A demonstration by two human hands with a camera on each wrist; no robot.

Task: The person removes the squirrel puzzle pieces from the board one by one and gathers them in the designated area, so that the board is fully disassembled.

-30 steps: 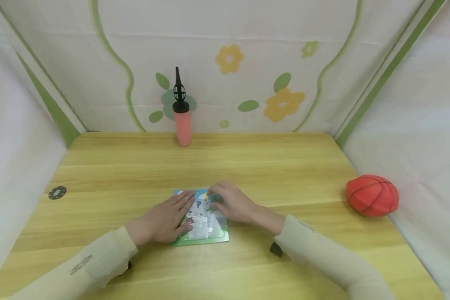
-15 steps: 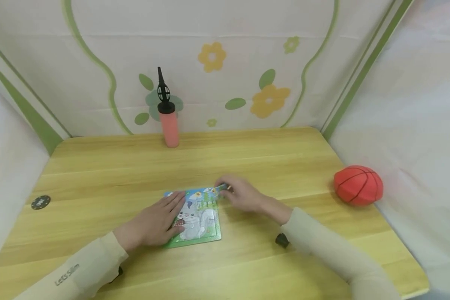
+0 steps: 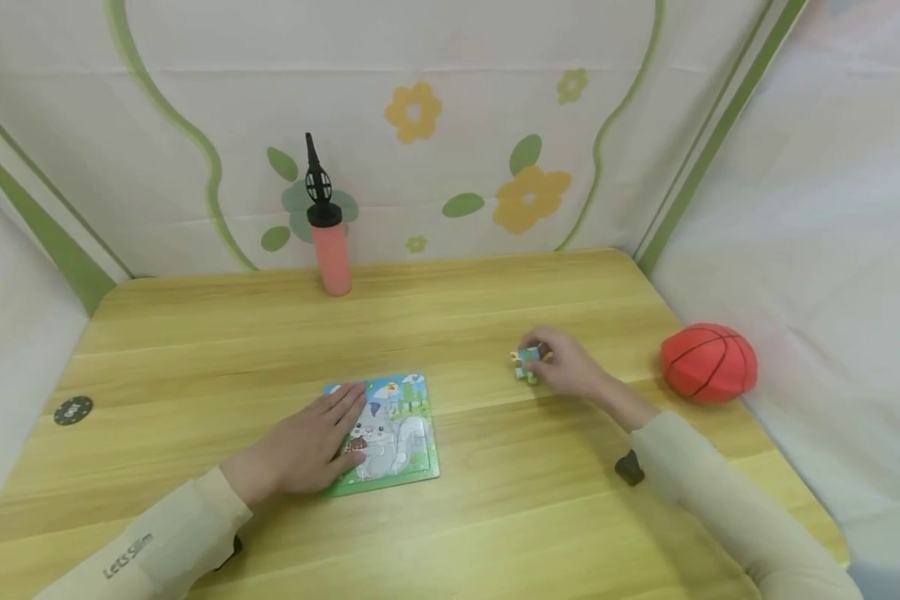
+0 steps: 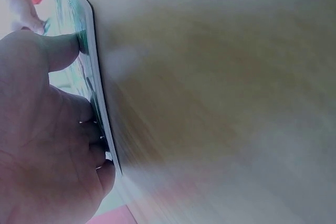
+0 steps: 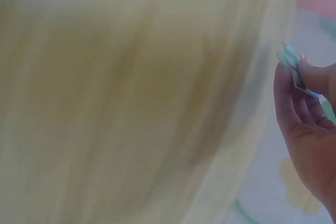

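Observation:
A square jigsaw puzzle [image 3: 412, 433] with a grey squirrel picture and a green border lies on the table. My left hand [image 3: 307, 446] rests flat on its left side, fingers straight, covering part of the picture. In the left wrist view the fingertips and thumb of that hand [image 4: 50, 124] press near the edge of the puzzle board [image 4: 94, 51]. Off to the right of the puzzle, my right hand [image 3: 562, 364] pinches a small blue and green puzzle piece [image 3: 526, 363] between thumb and fingers. The right wrist view shows this piece [image 5: 290, 59] held over the wooden surface.
A red ball with black lines [image 3: 708, 362] sits at the right edge of the wooden table [image 3: 495, 533]. At the back stands a pink hand pump [image 3: 333, 258] with a black nozzle. A black round chip [image 3: 72, 410] lies at far left. Fabric walls surround the table.
My right hand has gone from over the puzzle's right side to well right of it, carrying the puzzle piece. The left hand has stayed on the puzzle. The head view has shifted slightly.

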